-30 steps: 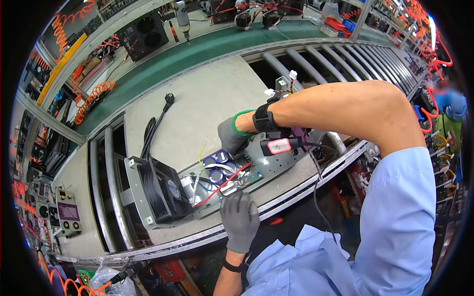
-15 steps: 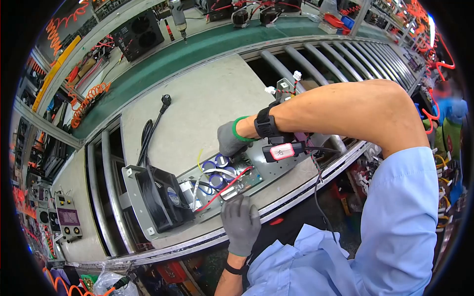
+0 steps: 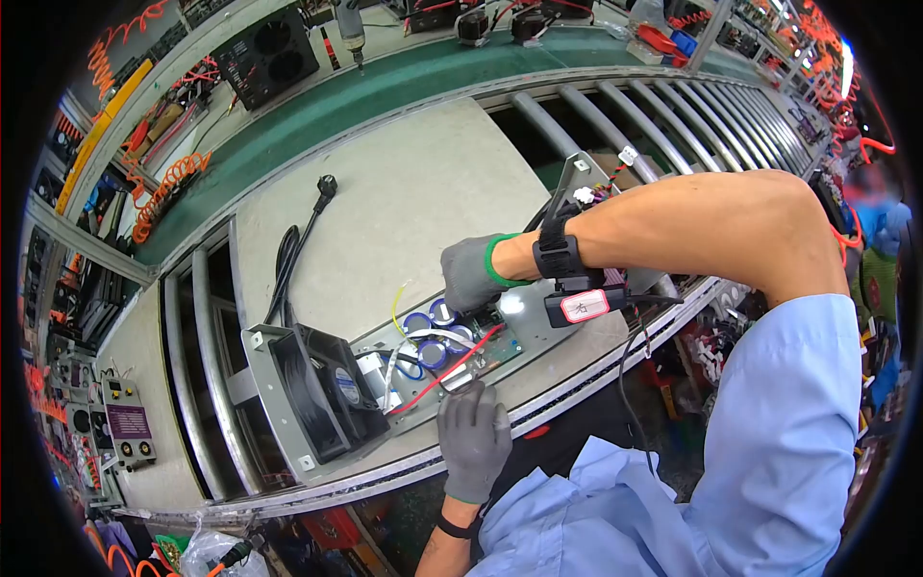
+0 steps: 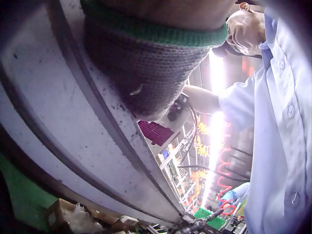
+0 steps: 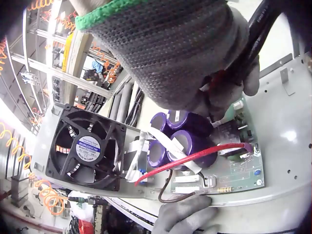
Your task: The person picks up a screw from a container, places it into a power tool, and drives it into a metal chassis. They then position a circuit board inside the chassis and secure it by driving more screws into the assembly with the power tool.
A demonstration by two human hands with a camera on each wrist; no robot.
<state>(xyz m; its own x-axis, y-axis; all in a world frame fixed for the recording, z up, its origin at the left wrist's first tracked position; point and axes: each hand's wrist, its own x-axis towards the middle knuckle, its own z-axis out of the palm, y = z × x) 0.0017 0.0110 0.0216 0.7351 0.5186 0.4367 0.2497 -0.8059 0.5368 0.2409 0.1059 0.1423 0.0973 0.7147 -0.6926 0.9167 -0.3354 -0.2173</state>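
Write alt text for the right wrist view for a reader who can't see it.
A gray-gloved right hand grips a black cable over a green circuit board with purple capacitors and a red wire. The board sits in a gray metal chassis, a black fan at left; the left hand shows below.

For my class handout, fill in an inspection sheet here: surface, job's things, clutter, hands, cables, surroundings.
Surface: pale panel under the metal chassis.
Job's things: fan, purple capacitors and circuit board in the chassis.
Clutter: plastic bag below the near edge.
Hands: right hand grips a thick black cable; left hand at the chassis's near edge.
Cables: red wire beside the capacitors; black power cord lies on the panel.
Surroundings: metal rollers, orange coiled hoses.
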